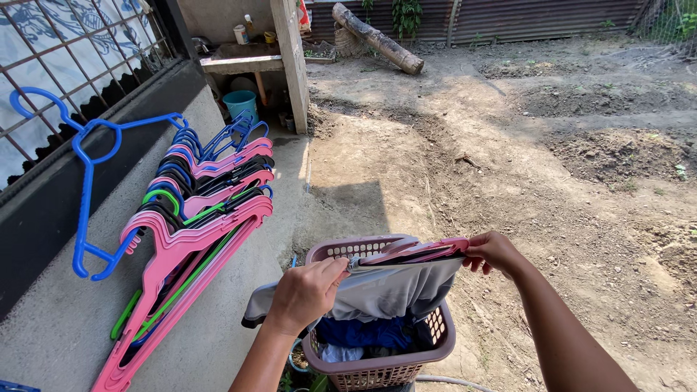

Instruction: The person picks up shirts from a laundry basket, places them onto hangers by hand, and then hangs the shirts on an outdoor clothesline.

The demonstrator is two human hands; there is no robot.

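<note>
My left hand [308, 290] and right hand [492, 252] each pinch the grey cloth garment [385, 290] on a pink plastic hanger [417, 250]; below them, a mauve perforated plastic laundry basket [377, 369] holds blue clothes [359, 332].

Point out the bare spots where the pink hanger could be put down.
Bare dirt lies right of the laundry basket, below the right hand, and beyond the basket toward the log. The concrete strip between wall and basket is narrow. The row of hangers on the wall is crowded; the basket is full.
</note>
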